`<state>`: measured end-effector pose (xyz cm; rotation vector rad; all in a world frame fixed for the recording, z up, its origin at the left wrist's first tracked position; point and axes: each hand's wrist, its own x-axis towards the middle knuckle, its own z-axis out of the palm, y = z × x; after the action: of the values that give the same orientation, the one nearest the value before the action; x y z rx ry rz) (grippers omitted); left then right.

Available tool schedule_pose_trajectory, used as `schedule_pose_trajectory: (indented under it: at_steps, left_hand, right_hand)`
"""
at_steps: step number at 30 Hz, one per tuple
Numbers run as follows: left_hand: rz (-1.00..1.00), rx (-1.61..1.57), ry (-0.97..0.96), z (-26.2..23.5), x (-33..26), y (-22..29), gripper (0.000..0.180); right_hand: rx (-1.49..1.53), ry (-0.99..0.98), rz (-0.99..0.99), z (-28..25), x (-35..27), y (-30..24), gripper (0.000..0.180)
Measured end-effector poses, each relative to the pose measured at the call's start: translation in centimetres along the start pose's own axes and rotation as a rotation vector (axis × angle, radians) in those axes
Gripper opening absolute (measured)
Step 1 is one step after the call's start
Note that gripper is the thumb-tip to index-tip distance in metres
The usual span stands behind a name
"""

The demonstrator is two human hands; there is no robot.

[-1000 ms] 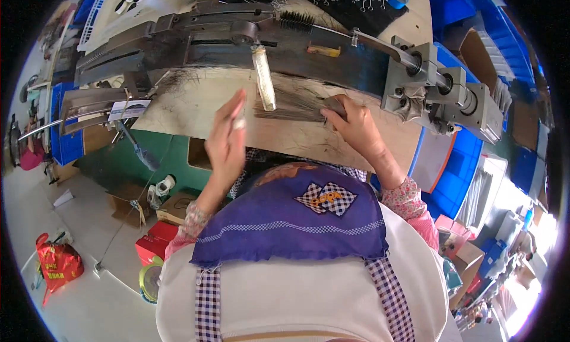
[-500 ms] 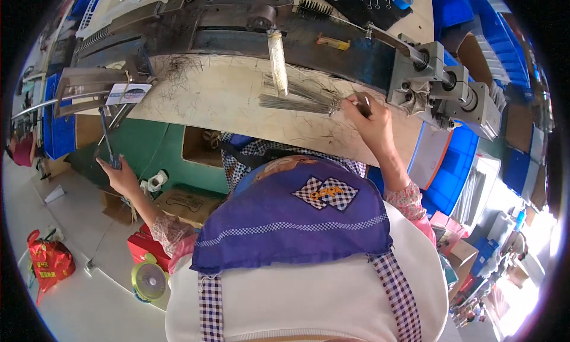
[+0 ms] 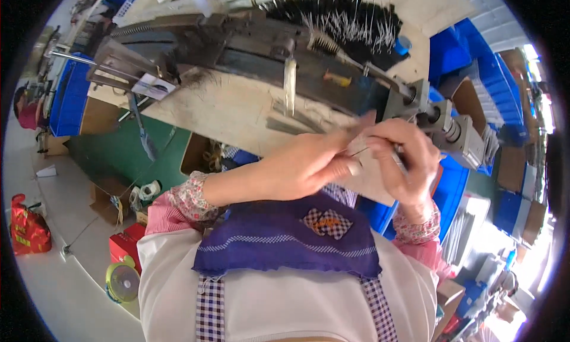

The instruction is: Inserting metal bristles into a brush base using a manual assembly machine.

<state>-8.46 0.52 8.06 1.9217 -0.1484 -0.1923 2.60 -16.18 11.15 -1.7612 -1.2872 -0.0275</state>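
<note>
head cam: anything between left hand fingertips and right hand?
Only a thin wire, spanning the small gap from the left hand to the right hand; the pale workbench lies behind. Head view shows it.

We get one view only: a head-worn fisheye looking steeply down over the chest at the bench [image 3: 237, 113], close in. Hands [image 3: 356, 164] sit near centre, floor [image 3: 53, 276] at left, and edges bend toward the rim.

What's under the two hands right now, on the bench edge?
Under the left hand and right hand lies the pale, scuffed workbench top, with the blue apron nearer. A thin wire shows between the fingertips; the bench beneath the palms is covered.
</note>
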Motion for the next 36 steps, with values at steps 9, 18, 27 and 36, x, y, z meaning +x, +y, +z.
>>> schedule_pose_trajectory:
  at_steps: [9,18,27,36]
  left_hand:
    - [-0.068,-0.365,0.655,0.0,-1.4,-8.2,0.03]
    - [0.064,-1.533,0.421,-6.2,0.5,0.0,0.021]
    - [0.315,-0.246,0.642,-5.1,-7.6,-10.7,0.027]
    - [-0.183,-0.349,0.17,0.4,-6.0,-7.9,0.028]
  right_hand:
    - [-0.267,0.032,-0.015,-0.4,2.4,6.6,0.021]
    - [-0.643,-0.182,-0.175,2.9,6.6,9.4,0.014]
    - [-0.47,-0.264,0.039,4.2,14.7,9.2,0.011]
    - [-0.557,-0.768,0.504,11.7,19.5,15.2,0.02]
